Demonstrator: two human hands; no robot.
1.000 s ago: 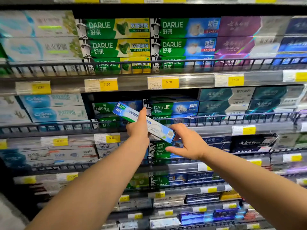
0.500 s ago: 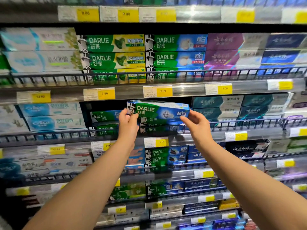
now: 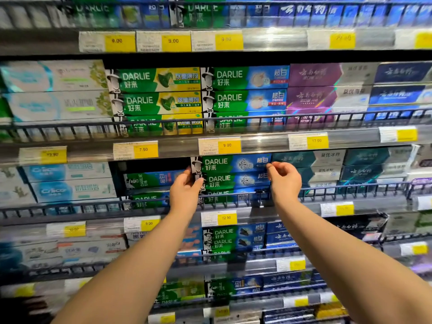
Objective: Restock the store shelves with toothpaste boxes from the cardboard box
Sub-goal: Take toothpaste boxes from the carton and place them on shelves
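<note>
A green and blue Darlie toothpaste box (image 3: 230, 163) lies level on top of a stack of the same boxes (image 3: 233, 181) on the middle shelf, just under the shelf above. My left hand (image 3: 185, 191) presses against the box's left end, fingers also against the stack. At the right end, my right hand (image 3: 284, 181) has its curled fingertips on the box's lower corner. The cardboard box is out of view.
A dark wire rail (image 3: 233, 196) runs along the shelf front below the stack. A lower stack of Darlie boxes (image 3: 149, 181) sits to the left with dark space above it, and teal boxes (image 3: 308, 160) stand to the right. Yellow price tags (image 3: 219, 146) line each shelf edge.
The box, held tilted in front of the shelf, was turned level, then moved up and back onto the stack. Both hands now sit at its ends. The view has tilted upward.
</note>
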